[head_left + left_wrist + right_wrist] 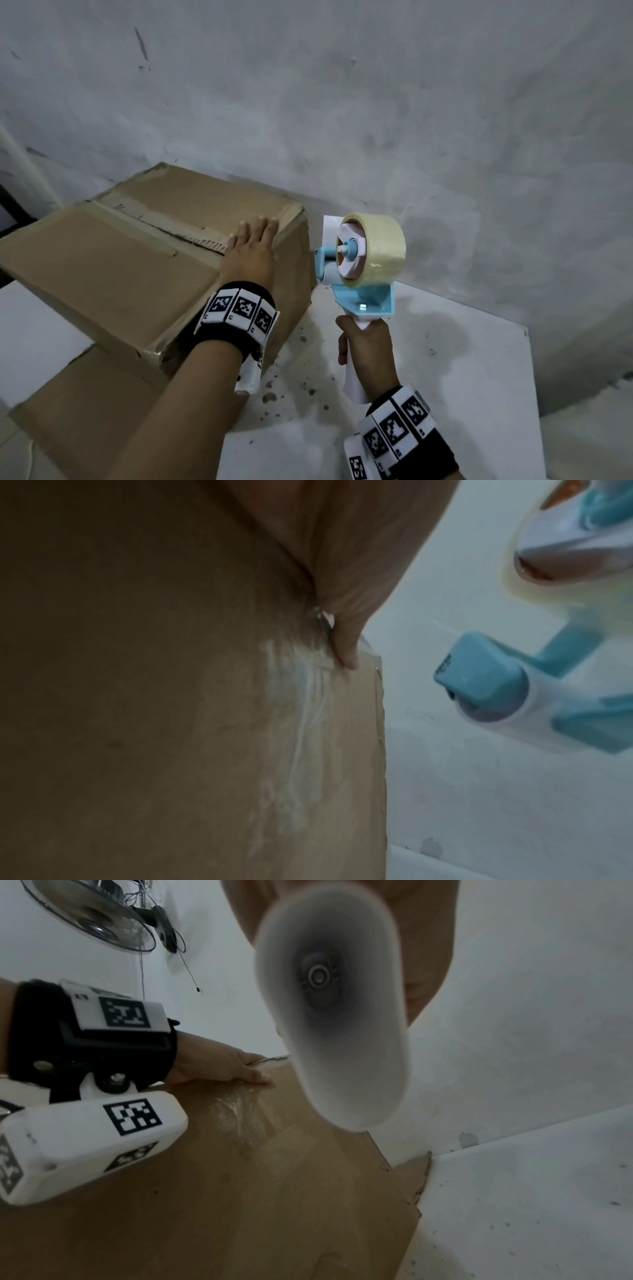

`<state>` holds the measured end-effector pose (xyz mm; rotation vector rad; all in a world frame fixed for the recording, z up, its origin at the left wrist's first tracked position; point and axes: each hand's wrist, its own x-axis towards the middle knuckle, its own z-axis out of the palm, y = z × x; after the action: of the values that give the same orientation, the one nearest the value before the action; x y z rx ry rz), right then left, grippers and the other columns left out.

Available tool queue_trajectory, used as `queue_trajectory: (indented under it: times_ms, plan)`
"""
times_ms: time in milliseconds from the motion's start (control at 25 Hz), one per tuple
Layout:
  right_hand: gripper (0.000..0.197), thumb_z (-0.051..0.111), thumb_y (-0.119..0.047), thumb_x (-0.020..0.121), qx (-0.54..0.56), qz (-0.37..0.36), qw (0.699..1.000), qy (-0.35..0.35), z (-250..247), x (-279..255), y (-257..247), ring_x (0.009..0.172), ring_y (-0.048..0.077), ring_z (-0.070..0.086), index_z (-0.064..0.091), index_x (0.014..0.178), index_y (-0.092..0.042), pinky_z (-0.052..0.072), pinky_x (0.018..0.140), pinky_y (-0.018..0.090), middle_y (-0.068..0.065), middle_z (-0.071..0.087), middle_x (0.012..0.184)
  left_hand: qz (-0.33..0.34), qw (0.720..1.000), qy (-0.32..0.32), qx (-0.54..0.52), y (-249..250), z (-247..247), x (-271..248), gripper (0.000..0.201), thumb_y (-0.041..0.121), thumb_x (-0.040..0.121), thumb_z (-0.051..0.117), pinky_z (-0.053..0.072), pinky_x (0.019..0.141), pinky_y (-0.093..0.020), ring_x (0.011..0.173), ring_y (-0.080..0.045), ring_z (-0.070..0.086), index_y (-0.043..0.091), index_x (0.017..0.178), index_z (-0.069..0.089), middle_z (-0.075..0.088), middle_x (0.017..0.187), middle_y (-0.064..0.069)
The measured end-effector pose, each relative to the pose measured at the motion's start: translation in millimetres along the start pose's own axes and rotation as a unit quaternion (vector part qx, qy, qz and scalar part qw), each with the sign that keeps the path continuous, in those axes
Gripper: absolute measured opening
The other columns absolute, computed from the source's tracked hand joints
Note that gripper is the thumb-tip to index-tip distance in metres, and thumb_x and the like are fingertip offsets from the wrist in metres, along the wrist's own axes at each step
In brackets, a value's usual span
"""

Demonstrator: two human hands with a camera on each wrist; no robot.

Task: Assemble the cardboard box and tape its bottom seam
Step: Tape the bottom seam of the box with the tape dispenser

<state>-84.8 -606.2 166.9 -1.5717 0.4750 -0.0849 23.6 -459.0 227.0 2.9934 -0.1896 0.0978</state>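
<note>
Cardboard box sits on the white worktop, closed flaps facing up, one corner toward the grey wall. Its flap seam runs from the far left corner toward the near right edge; box's long axis follows roughly the same diagonal. Crinkled clear tape clings to the box's right side face, below the thumb.

Left hand lies flat on the box top at the seam's right end, fingers straight, pointing away toward the wall.

Right hand is wrapped around the white handle of the tape dispenser, held just right of the box, apart from it. Handle points down toward the wrist; tape roll uppermost.
</note>
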Motion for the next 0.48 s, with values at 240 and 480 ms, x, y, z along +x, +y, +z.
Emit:
queue_trajectory:
  times_ms: [240, 480]
  plan:
    - [0.029, 0.056, -0.01, 0.08, 0.006, -0.01, 1.0, 0.001, 1, 2, -8, 0.038, 0.017, 0.046, 0.049, 0.051, -0.009, 0.04, 0.046, 0.024, 0.005, 0.049, 0.042, -0.033, 0.998, 0.018, -0.041, 14, -10, 15, 0.043, 0.031, 0.097, 0.034, 0.03, 0.108, -0.042, 0.131, -0.031, 0.037, 0.011, 0.135, 0.037, 0.039, 0.142, -0.014]
    - [0.029, 0.057, -0.012, 0.081, -0.01, -0.02, 1.0, 0.006, -6, 8, -3, 0.036, 0.014, 0.046, 0.049, 0.053, -0.008, 0.041, 0.048, 0.021, 0.006, 0.049, 0.043, -0.039, 0.996, 0.076, 0.019, 29, 5, 21, 0.041, 0.012, 0.097, 0.028, 0.019, 0.116, -0.044, 0.133, -0.036, 0.033, -0.001, 0.135, 0.031, 0.036, 0.141, -0.023]
